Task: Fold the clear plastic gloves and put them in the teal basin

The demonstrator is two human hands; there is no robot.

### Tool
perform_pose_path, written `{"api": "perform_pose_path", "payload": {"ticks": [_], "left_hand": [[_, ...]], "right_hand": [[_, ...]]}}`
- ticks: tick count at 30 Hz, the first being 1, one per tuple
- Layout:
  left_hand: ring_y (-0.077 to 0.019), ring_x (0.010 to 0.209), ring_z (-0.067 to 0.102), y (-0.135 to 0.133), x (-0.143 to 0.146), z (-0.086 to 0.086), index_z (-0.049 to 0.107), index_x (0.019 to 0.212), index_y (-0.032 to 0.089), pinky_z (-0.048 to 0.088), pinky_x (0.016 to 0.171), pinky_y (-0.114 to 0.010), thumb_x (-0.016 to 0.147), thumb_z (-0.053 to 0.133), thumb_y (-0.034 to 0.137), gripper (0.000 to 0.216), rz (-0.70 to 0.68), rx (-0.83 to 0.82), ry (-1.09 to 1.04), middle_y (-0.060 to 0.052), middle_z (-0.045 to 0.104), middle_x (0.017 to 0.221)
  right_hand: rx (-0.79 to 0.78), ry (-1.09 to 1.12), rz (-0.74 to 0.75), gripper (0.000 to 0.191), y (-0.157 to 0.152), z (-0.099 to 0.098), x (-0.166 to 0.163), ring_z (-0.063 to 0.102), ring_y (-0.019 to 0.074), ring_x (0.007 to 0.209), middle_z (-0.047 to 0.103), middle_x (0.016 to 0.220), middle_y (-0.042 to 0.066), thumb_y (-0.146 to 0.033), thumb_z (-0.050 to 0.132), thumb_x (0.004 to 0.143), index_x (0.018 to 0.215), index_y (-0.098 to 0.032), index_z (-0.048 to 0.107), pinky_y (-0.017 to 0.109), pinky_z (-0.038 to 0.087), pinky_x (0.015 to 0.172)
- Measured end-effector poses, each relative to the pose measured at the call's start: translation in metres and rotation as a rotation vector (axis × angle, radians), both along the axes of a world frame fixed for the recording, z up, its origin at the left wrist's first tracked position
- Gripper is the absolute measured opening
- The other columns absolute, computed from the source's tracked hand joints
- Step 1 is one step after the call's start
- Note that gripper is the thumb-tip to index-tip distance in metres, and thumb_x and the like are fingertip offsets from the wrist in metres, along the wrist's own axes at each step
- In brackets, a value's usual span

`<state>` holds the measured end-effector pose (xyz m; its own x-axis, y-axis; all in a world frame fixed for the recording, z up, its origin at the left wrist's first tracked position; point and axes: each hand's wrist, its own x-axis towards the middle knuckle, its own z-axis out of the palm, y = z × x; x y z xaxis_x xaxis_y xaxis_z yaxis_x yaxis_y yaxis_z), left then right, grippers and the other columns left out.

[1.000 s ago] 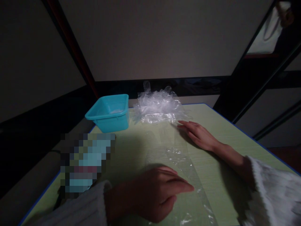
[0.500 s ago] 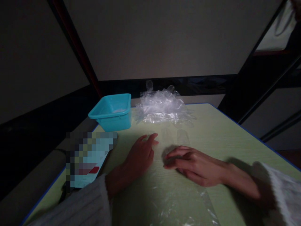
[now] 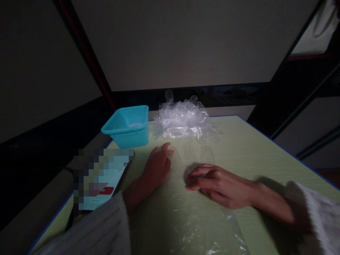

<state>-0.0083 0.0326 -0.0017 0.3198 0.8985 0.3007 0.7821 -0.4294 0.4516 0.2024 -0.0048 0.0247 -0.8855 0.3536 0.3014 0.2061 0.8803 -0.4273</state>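
Observation:
A clear disposable plastic glove lies spread on the table, its finger ends pointing away from me and its wide cuff toward me. My left hand is at the glove's left side, fingers apart and lightly bent, with nothing seen in them. On the right, my right hand rests palm down over the middle of the glove. Its fingers are loosely curved and slightly apart; the thumb is partly hidden, and no held thing shows. Beyond both hands sits a heap of crumpled clear plastic gloves.
A turquoise plastic basket stands at the far left of the pale table, which has a blue edge. Closer on the left leans or lies a device with a lit, partly blurred screen. A dark-trimmed wall panel rises behind the table.
My left hand has shifted a little left and away from me, showing more of the glove's left fingers. The right hand has stayed nearly in place.

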Motion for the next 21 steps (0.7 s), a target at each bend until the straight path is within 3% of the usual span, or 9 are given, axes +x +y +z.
{"api": "perform_pose_path", "payload": {"ticks": [12,21], "left_hand": [[-0.0194,0.114,0.051,0.0035,0.0004,0.0006,0.037,0.120,0.008,0.022,0.108,-0.043,0.072,0.034,0.000,0.049,0.032,-0.039,0.021,-0.013,0.060,0.118],[-0.0222,0.122,0.044,0.0029,0.0007,0.0005,0.035,0.122,0.008,0.013,0.109,-0.051,0.075,0.032,0.004,0.047,0.051,-0.093,0.101,-0.017,0.050,0.130]], "right_hand": [[0.021,-0.001,-0.011,0.037,0.0026,-0.0034,0.0013,0.054,0.0193,0.104,0.063,0.103,0.013,-0.003,0.036,0.078,0.108,-0.009,0.057,0.040,0.043,0.091],[0.085,-0.043,-0.031,0.041,0.0016,-0.0051,0.0045,0.048,0.0203,0.117,0.060,0.114,0.016,-0.004,0.037,0.078,0.116,-0.006,0.053,0.040,0.042,0.096]]}}
